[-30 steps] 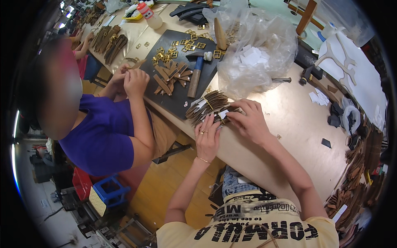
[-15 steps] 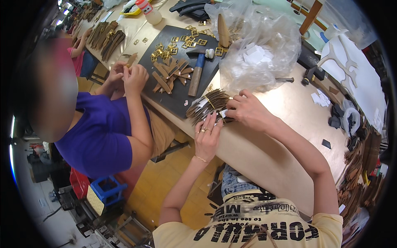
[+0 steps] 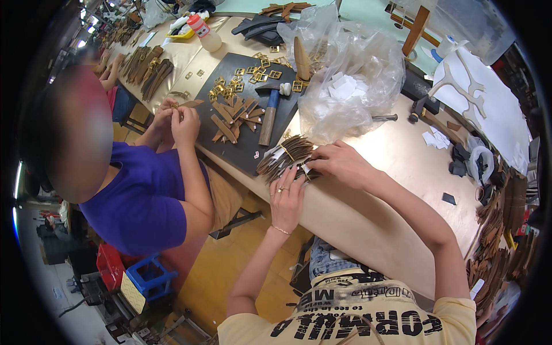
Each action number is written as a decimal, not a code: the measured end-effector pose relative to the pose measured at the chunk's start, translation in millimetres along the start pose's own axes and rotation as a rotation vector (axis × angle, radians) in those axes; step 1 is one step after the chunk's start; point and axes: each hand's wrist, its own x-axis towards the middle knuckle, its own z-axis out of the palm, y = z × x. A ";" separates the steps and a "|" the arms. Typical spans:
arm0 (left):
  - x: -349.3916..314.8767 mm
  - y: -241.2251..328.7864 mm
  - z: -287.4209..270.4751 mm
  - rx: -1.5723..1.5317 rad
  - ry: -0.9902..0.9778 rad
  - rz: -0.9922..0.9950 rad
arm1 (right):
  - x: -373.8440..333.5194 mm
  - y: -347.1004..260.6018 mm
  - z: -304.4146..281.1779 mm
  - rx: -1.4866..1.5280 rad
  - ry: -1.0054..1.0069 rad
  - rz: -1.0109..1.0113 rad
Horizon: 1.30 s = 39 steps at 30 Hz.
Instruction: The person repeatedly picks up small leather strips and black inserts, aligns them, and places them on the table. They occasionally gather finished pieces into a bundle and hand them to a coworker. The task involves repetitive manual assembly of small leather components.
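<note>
A bundle of thin brown leather strips (image 3: 286,154), banded in yellow and with white slips between the pieces, lies at the table's near edge. My left hand (image 3: 286,201) grips its near side, fingers pressed against the strip ends; a ring and a bracelet show on it. From the right, my right hand (image 3: 340,165) pinches at the bundle's right end, beside a small white slip (image 3: 305,168). What exactly lies between its fingertips is hidden. The two hands' fingertips are close together.
Left of me a co-worker in purple (image 3: 144,192) handles a small strap piece. A black board (image 3: 241,146) bears brass buckles (image 3: 227,87), leather pieces (image 3: 236,118) and a hammer (image 3: 269,118). Beyond the bundle sits a clear plastic bag (image 3: 322,112) with white slips.
My right hand's raised fingers have come down and closed in at the bundle's end. My left hand stays against it. The co-worker's hands have shifted slightly; the whole view has moved a little.
</note>
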 end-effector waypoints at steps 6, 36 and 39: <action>-6.9 14.0 -1.3 0.077 0.045 -0.045 | -43.3 -6.5 -13.5 0.144 0.231 0.263; -42.3 188.3 47.5 -0.195 -0.485 0.381 | -382.6 -188.3 33.6 -0.351 1.237 1.516; -42.9 192.6 51.7 -0.239 -0.565 0.387 | -405.6 -180.5 16.9 -0.239 1.373 1.501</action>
